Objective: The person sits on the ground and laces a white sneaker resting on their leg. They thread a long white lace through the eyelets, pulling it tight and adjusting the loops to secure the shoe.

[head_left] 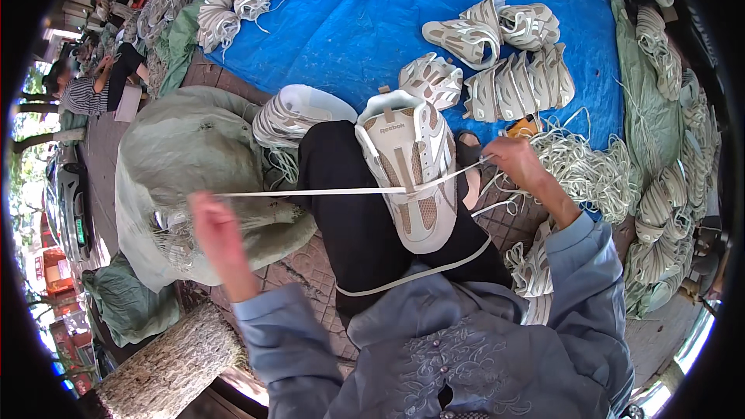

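Observation:
A beige and white shoe upper (pixel 444 221) lies on my lap, toe toward me and tongue pointing away. Across its front runs a cream shoelace (pixel 326 192), passing through near the lowest lacing holes and stretched out to both sides. My left hand (pixel 220 237), smeared by motion, is closed at the lace's left end, beside a greyish-green sack. Off to the shoe's right, my right hand (pixel 518 163) pinches the other side of the lace. A pale cord (pixel 423 274) loops over my thighs.
Stacked shoe uppers (pixel 520 84) and a heap of loose laces (pixel 586 167) lie on a blue tarp (pixel 349 15). At left stand the full sack (pixel 194 128) and a rough stone block (pixel 171 361). Another person (pixel 97 89) sits farther off at left.

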The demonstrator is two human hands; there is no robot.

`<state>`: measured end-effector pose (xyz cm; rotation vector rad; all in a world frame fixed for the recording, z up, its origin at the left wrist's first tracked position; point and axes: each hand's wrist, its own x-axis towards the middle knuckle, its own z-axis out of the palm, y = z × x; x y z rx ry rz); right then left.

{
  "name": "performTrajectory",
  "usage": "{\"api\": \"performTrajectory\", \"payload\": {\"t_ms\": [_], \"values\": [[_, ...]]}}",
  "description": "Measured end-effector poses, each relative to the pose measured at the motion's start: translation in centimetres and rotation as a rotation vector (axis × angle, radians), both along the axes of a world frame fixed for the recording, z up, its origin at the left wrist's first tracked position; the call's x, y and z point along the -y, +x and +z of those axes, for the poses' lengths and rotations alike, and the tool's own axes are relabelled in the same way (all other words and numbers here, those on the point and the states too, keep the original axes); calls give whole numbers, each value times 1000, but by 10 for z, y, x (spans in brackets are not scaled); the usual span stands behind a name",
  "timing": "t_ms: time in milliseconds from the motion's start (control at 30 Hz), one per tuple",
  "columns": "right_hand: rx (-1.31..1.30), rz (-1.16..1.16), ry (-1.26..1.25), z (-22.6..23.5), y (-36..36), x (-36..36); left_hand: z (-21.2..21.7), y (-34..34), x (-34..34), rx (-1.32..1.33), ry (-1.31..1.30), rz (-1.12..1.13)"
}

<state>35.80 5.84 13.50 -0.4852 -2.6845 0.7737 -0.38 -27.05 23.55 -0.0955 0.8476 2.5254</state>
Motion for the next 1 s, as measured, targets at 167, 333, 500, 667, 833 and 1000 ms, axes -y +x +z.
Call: {"api": "performTrajectory", "payload": {"t_ms": [167,333,500,667,833,1000], "values": [[169,22,410,-5,20,-47,114,-201,342,-459,-49,191],[441,-192,878,2,87,-103,139,-213,345,-507,-530,490],[689,-657,696,19,159,-156,136,-174,405,-415,-630,535],[-56,-1032,-866,50,236,-187,96,-211,403,-372,-614,585],[-981,-722,-1162,77,211,-195,130,-208,448,-672,-728,474],[-1106,-831,-876,154,250,-247,121,-190,393,-567,-807,642]]}}
